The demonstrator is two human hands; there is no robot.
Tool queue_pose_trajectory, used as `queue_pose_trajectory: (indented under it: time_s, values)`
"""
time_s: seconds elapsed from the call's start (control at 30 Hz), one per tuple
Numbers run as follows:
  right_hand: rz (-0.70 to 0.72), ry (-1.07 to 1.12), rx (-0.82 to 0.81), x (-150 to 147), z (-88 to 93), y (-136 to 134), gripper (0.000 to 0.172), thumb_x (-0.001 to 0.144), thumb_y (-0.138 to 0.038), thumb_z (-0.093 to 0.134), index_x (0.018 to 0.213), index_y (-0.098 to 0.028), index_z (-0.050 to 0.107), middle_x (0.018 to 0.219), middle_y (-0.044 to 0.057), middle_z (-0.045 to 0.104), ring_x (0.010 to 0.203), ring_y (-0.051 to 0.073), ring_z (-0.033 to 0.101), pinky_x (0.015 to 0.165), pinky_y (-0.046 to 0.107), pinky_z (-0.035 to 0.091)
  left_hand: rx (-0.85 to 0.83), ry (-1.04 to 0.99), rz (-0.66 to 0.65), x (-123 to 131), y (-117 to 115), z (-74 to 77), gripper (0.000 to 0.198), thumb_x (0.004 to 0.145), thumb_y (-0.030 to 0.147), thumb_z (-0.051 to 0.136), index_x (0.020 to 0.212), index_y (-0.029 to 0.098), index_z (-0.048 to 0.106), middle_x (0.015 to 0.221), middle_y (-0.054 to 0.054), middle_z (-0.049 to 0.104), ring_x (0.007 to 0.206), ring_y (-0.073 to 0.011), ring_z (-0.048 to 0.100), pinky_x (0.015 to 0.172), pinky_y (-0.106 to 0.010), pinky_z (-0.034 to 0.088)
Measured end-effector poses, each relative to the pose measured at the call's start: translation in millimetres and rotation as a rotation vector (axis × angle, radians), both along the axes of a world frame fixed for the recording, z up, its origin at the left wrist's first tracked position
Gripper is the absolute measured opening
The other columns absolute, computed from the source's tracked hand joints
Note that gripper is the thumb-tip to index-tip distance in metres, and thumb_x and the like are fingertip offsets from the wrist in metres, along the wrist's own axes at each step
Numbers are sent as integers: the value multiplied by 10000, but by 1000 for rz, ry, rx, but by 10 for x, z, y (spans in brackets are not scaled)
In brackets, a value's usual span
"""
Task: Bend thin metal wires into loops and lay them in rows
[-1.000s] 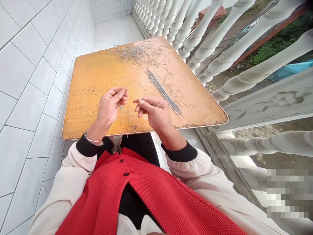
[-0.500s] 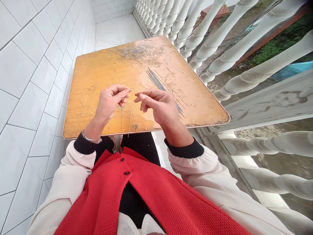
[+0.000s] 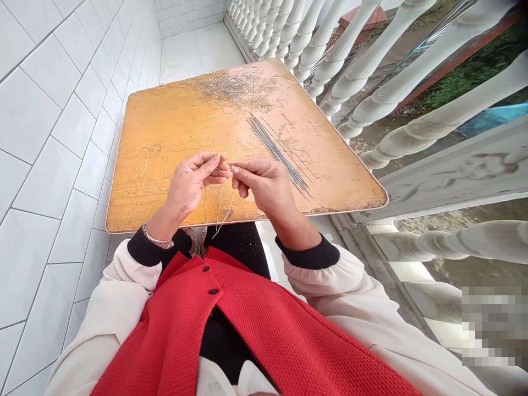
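Observation:
My left hand (image 3: 192, 181) and my right hand (image 3: 266, 181) meet above the near part of the table, fingertips almost touching. Each pinches a thin pale wire (image 3: 223, 223), whose tail dangles below the fingers past the table's near edge. Most of the wire between the fingertips is hidden, so its shape there is unclear. On the tabletop left of my left hand lie several wire loops with tails (image 3: 143, 152), in rough rows. Right of my right hand rests a bundle of straight grey wires (image 3: 277, 154).
A tangled heap of wire (image 3: 226, 85) covers part of the far side of the worn wooden table (image 3: 165, 118). White tiled wall (image 3: 61, 110) runs along the left; a white balustrade (image 3: 355, 91) borders the right.
My hands have come together, closing the gap between them. The wire ring that showed between them is now mostly covered by fingers, and its tail hangs at a slant.

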State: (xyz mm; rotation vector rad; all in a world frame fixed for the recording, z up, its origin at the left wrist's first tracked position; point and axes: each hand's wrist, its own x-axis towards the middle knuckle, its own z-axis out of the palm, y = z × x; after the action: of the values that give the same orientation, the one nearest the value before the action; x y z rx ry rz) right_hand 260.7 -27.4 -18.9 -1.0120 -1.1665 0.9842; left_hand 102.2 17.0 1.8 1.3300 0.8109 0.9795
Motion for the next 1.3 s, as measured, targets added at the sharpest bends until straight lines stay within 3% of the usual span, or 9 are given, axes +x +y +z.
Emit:
queue_pose_trajectory:
  time_s: [0.3,0.5,0.73,0.9,1.03,1.2,1.3]
  values:
    - [78,65,-3,10,-2,2,385,781,-568,809,864,-193,792,603,-13,659,465,78,542,448,223,461,25,-35,50,3,-11,-39,147,967,311,660,882,194,691,819,14,763,663,-57,722,664,-173,584]
    - [62,100,-54,20,-30,6,315,787,-476,825,882,-180,771,625,-13,667,461,73,547,457,221,470,53,12,78,-10,-3,-67,207,940,391,690,884,191,684,832,-2,766,684,-75,736,661,-187,583]
    - [31,84,-71,45,-30,45,279,808,-431,812,865,-168,742,634,-3,666,455,79,566,451,225,464,44,93,98,-79,40,-11,168,961,352,656,1033,202,678,816,-3,753,671,-88,730,587,-178,564]
    - [27,-36,-47,47,-18,75,270,818,-421,792,853,-159,738,635,6,672,459,83,555,460,236,457,243,257,101,-66,142,41,67,916,247,697,950,190,696,720,18,716,603,-76,686,559,-166,523]
    - [-99,-244,19,38,-16,74,188,867,-369,730,824,-186,724,612,-12,636,475,97,545,497,259,440,422,359,89,-54,175,4,97,911,202,665,828,187,712,659,34,695,550,-63,649,577,-170,502]
    - [-299,-526,177,15,-85,91,126,904,-249,656,786,-234,695,640,-4,612,608,142,588,651,293,449,501,414,126,-32,108,-105,146,931,194,614,863,192,743,622,40,670,536,-73,659,548,-169,483]
    - [-419,-617,225,-2,-173,137,144,926,-258,617,789,-244,658,657,2,621,663,158,609,672,288,443,537,448,147,3,62,-156,137,932,196,624,888,183,754,642,38,690,533,-65,654,560,-161,488]
